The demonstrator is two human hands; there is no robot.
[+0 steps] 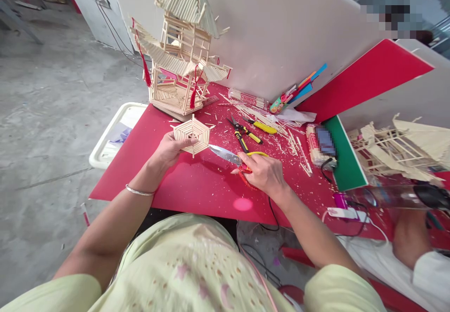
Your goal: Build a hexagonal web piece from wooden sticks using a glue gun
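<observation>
Between the thumb and fingers of my left hand [169, 149] is a small hexagonal lattice of pale wooden sticks [197, 131], held above the front of the red table. My right hand [263, 171] grips scissors [225, 154] with red and yellow handles. Their blades look closed, and the tip points at the lattice's lower right edge; whether it touches I cannot tell. Behind the lattice stands a stick-built pagoda model [176, 59] with red tassels.
Black-and-yellow pliers [242, 133] and a yellow-handled tool [262, 125] lie among loose sticks [281, 129] and chips on the red table [133, 176]. A pen cup [277, 103] stands behind. At right are a stick ship model [393, 148], a power strip [348, 213] and another person's arm [409, 237].
</observation>
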